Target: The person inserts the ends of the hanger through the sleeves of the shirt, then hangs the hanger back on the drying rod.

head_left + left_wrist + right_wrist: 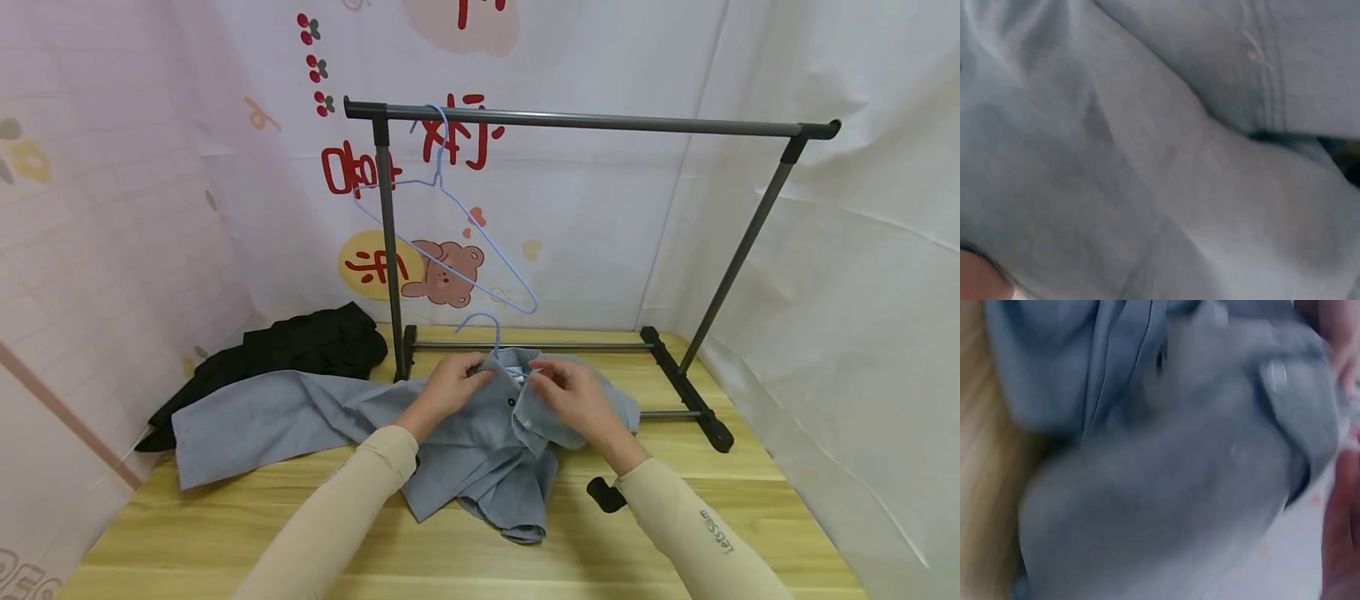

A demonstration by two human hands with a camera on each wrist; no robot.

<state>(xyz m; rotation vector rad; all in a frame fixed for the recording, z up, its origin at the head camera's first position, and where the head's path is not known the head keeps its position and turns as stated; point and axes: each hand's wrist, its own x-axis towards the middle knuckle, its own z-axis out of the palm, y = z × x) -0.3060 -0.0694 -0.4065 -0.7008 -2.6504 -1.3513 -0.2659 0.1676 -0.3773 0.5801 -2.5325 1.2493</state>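
A grey-blue button-up shirt [480,425] lies bunched on the table, with one sleeve [255,425] stretched out to the left. From its neck rises the hook of a light-blue hanger [497,329]; the hanger's body is hidden inside. My left hand [453,383] pinches the collar on its left side. At the other side of the neck, my right hand [573,396] has thumb and fingers curled at the collar edge. Cloth [1147,156] fills the left wrist view. In the blurred right wrist view, the collar [1300,406] lies near the fingers.
Behind the shirt stands a dark metal garment rack [600,122], with a bare light-blue hanger [487,237] on its rail. Black folded cloth [300,346] lies at the back left. A black rack foot [606,495] shows beside the right forearm. Printed sheets enclose the table [450,567].
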